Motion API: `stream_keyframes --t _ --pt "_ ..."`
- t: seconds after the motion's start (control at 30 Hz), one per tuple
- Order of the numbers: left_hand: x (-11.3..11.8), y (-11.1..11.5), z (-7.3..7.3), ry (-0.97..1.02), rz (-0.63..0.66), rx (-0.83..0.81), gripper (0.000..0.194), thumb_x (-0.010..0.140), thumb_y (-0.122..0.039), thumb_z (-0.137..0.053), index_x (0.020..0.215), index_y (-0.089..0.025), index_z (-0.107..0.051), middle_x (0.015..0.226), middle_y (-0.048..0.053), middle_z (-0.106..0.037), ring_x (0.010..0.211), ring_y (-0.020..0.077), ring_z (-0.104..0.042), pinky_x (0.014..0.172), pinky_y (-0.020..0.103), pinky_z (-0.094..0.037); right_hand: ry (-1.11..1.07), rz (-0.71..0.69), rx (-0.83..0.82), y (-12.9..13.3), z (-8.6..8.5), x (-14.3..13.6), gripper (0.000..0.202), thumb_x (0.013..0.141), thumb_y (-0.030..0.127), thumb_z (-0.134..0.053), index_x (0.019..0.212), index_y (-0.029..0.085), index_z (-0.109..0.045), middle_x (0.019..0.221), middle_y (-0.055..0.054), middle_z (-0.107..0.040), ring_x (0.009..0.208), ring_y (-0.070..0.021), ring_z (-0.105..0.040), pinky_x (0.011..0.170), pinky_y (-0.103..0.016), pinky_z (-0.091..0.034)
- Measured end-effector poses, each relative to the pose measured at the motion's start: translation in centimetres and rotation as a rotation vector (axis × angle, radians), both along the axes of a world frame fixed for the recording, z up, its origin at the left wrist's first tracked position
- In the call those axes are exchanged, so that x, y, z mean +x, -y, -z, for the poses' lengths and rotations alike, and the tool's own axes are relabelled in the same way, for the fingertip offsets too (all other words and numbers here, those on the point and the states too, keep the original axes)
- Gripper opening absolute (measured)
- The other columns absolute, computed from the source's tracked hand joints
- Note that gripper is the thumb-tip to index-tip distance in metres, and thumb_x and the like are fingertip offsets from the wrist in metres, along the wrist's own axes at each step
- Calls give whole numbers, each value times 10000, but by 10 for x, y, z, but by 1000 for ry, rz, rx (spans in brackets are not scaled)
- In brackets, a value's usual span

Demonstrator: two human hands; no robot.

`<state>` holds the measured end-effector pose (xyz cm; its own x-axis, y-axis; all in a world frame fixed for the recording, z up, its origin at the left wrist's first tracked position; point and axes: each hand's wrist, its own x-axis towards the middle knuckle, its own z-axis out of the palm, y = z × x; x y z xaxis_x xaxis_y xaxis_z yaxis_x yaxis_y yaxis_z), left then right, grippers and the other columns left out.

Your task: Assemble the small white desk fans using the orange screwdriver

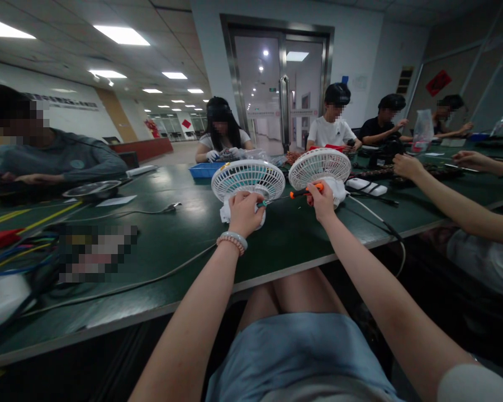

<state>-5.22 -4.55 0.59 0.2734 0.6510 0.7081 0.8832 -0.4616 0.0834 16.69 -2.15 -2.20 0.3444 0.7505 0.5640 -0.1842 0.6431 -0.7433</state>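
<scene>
Two white desk fans with round grilles stand side by side on the table. In front of the left fan [248,174], my left hand [245,215] is closed, its thumb and fingers pinching a small teal piece [262,204] whose kind I cannot make out. My right hand [322,202] grips an orange-and-black screwdriver [302,192] close to the right fan [319,166]. The thin metal shaft points left and reaches toward the teal piece; whether they touch is unclear. My fingers hide part of the left fan's base.
A pale cable [184,268] runs along the dark green table [159,223]. Coloured wires [20,257] lie at the left, a blue tray [203,171] behind the fans, and a white box-like item [366,186] at the right. A person's forearm [456,209] reaches in from the right; several people sit around.
</scene>
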Motion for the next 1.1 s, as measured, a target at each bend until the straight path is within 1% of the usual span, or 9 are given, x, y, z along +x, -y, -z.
stream_keyframes --t 0.3,0.57,0.8,1.1 --pt "1 0 0 12 4 -13 201 718 -266 -560 913 -228 -584 939 58 -599 1025 240 -459 909 426 -283 23 14 -2 2 -1 1 238 716 395 -595 750 202 -461 453 100 -435 355 -53 -391 356 -177 -282" --pt "0 -1 0 5 4 20 190 713 -265 -564 898 -231 -588 921 54 -602 1013 240 -467 897 423 -292 41 34 -34 0 -1 1 225 716 387 -581 745 202 -455 452 103 -432 366 -54 -398 378 -178 -301" --pt "1 -2 1 10 1 8 203 711 -273 -563 908 -231 -590 932 59 -593 1018 238 -465 915 420 -287 46 53 -30 1 -1 1 212 723 376 -576 724 198 -461 466 97 -448 368 -54 -399 383 -181 -304" --pt "2 1 -2 -2 -19 -26 205 712 -270 -557 912 -232 -583 936 59 -605 1034 255 -453 913 429 -289 74 94 -17 3 0 0 238 732 409 -569 746 199 -457 449 104 -426 379 -55 -398 412 -181 -326"
